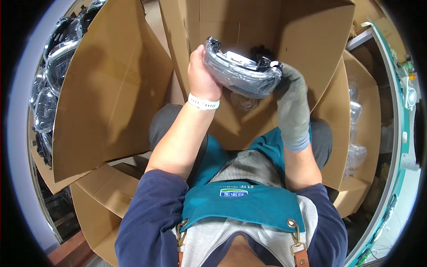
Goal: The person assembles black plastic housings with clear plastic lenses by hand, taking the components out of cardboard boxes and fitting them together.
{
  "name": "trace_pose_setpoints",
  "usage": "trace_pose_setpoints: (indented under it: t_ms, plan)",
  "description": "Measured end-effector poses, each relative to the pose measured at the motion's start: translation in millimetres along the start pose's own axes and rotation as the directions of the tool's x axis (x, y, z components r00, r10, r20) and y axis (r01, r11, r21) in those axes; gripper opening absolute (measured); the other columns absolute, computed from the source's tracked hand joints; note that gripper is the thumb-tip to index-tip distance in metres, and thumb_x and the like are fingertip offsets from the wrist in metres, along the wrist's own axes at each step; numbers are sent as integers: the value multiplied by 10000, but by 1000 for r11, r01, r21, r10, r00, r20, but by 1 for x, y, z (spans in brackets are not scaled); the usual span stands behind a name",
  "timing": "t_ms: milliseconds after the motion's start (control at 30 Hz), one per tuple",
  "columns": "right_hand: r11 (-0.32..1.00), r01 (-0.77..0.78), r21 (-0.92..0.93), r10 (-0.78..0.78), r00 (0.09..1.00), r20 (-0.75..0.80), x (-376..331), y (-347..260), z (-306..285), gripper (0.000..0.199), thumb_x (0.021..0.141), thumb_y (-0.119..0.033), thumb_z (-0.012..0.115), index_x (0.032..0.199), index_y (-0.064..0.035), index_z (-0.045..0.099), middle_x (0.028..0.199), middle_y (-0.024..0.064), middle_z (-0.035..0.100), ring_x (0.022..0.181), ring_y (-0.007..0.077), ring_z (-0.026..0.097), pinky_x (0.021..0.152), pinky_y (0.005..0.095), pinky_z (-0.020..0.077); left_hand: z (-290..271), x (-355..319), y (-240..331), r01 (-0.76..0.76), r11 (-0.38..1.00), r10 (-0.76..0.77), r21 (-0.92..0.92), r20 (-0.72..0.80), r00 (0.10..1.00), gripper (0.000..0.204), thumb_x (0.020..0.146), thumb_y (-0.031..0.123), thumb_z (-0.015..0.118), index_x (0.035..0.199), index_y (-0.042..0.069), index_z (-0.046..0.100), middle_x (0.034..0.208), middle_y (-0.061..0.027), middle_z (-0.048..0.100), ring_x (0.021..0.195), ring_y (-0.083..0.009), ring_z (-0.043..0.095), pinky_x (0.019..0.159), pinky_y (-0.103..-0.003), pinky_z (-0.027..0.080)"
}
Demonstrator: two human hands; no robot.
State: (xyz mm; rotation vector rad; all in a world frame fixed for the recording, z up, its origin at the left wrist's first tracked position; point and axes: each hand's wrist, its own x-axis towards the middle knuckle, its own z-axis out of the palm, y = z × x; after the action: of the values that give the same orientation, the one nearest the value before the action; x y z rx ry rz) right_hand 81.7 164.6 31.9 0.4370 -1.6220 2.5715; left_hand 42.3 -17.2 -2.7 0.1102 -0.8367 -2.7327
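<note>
Shell (242, 81), curved glossy plastic, between hands (203, 79), fabric glove (293, 100) on right

Apron (258, 209): matt woven cloth. Clasps (296, 236) on the apron's upper corners: glossy metal. Straps (302, 258) joined to the clasps: smooth, leather-like. Ahead of the apron: visor (242, 82), glossy plastic with wrinkled clear film; glove (293, 109), matt cloth, slightly rough; wristband (203, 103), smooth, rubber-like. Carton (222, 31) beyond the apron: matt brown cardboard. Wrapped items (46, 109) far left of the apron: glossy plastic, film crinkled. Clear pieces (354, 155) right of the apron: glossy, transparent plastic.
</note>
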Motion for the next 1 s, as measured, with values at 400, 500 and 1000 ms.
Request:
trace_pose_setpoints:
  t_ms: [400,500,1000]
  plan:
    - [988,-97,123,109,990,-89,-10,-5,5,193,983,-143,476,1007,-8,613,905,73,652,844,164,646,793,280,514,7,-26,-20,-102,989,111,106,-86,990,357,943,339,391,812,41,536,771,-88,575,719,-194,545,695,-328,457]
    - [992,14,-122,-27,994,-110,-16,5,9,184,988,-104,448,1100,-6,556,1007,87,619,918,165,619,852,289,497,7,-22,-11,-56,994,59,93,-36,998,374,955,341,378,820,35,544,780,-89,581,730,-193,549,702,-319,457]
    - [428,616,-662,-438,782,444,-28,26,14,866,598,-104,891,1177,-56,249,1091,126,436,943,190,525,798,311,477,17,-35,-5,-176,955,161,241,79,984,442,869,467,382,815,47,505,739,-56,502,745,-199,488,755,-344,424]
